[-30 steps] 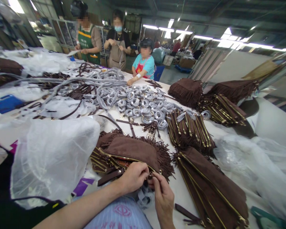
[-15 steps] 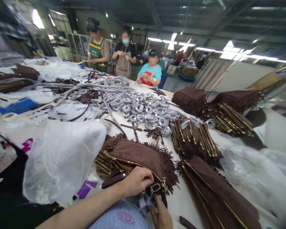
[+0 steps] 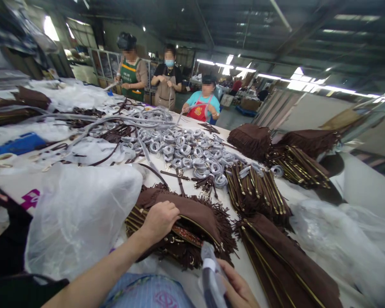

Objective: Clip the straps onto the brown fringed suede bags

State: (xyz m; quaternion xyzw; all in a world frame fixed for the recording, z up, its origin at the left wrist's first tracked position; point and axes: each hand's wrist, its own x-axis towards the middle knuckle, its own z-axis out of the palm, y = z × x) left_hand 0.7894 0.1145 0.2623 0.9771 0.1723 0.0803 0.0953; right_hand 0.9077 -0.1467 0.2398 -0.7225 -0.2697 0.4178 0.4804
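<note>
A brown suede-like fringed bag (image 3: 192, 210) lies in front of me, its gold zipper undone and a patterned lining showing in the gap. My left hand (image 3: 160, 222) has its fingers closed over the upper edge of that opening. Below the bag's right end, my right hand (image 3: 235, 282) holds a coiled strap (image 3: 208, 278) in clear plastic with a white band around it. The strap's top end is close to the bag's opening. More brown layers with gold zippers lie beneath the bag, partly hidden by my left arm.
Many plastic-wrapped strap coils (image 3: 186, 147) are heaped mid-table. Stacked zippered brown pieces (image 3: 259, 190) and a long brown bag (image 3: 288, 256) lie to the right. Clear plastic bags (image 3: 83, 214) stand at the left. Several co-workers (image 3: 202, 105) are at the far side.
My left hand has moved left and up from the zipper's right end to the bag's opening. My right hand has brought the wrapped strap up into clear view. The bag's mouth gapes wider.
</note>
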